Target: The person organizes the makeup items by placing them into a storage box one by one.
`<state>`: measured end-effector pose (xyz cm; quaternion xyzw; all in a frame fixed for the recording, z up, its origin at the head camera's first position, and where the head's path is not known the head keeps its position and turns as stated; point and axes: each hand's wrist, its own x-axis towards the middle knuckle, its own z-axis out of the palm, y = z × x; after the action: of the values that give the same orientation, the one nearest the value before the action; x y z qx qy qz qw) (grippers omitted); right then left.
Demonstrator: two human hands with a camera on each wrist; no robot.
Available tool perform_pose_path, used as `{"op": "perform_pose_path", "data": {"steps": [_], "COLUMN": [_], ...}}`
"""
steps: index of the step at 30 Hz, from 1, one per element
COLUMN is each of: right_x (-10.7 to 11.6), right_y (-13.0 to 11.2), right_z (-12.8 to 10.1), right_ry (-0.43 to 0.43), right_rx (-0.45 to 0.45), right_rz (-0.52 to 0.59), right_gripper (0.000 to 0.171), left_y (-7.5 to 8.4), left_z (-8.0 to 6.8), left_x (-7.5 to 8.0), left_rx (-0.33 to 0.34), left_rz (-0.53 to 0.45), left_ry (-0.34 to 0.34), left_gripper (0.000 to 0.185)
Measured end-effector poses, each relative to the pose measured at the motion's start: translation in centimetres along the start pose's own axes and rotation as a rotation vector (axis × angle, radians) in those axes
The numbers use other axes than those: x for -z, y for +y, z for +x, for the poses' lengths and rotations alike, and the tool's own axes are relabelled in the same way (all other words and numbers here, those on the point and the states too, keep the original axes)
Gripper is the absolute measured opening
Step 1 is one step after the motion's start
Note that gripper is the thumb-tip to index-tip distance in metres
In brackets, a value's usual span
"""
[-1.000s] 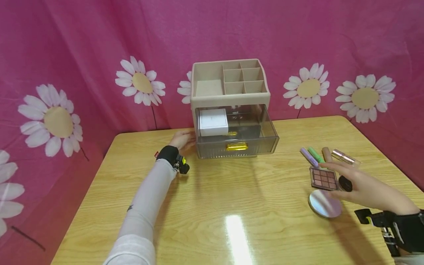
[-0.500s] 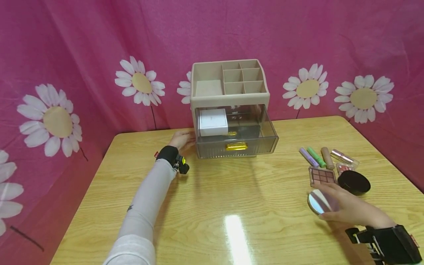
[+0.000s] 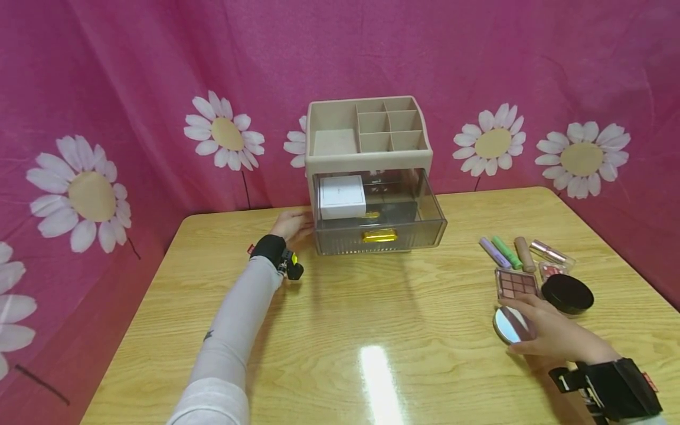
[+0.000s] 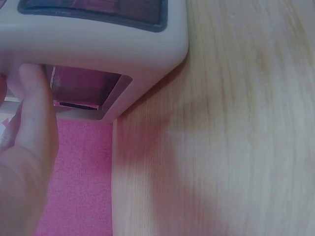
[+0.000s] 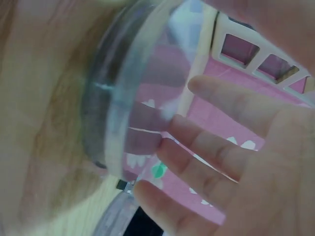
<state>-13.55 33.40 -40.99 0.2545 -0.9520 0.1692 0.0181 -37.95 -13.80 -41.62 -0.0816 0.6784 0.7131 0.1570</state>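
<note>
A: Where is the right hand [image 3: 552,336]?

B: Well to the right of the beige organizer [image 3: 368,154], at the near end of the cosmetics. Its fingers curl round a round compact mirror [image 3: 509,325], which the right wrist view shows tipped up off the wooden table [image 3: 372,330].

A: And what lies around it?

B: Just behind the mirror sit an eyeshadow palette [image 3: 515,283] and a black round compact [image 3: 567,293]; beyond them, purple and green tubes.

A: The left hand [image 3: 291,225]?

B: Open, fingers flat against the organizer's left side, beside the pulled-out clear drawer [image 3: 379,212] holding a white box [image 3: 342,196].
</note>
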Motion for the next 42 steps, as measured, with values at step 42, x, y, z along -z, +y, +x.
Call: {"op": "perform_pose_path", "data": {"steps": [42], "right_x": [4.8], "right_y": [-0.7], "right_z": [3.6], "right_ry": [-0.058], "right_rx": [0.026], "right_rz": [-0.012], "right_gripper": [0.066], "left_y": [1.0], "left_z": [-2.3], "left_x": [-0.9], "left_rx": [-0.021], "left_rz": [-0.004], "left_ry": [-0.018], "left_gripper": [0.039]}}
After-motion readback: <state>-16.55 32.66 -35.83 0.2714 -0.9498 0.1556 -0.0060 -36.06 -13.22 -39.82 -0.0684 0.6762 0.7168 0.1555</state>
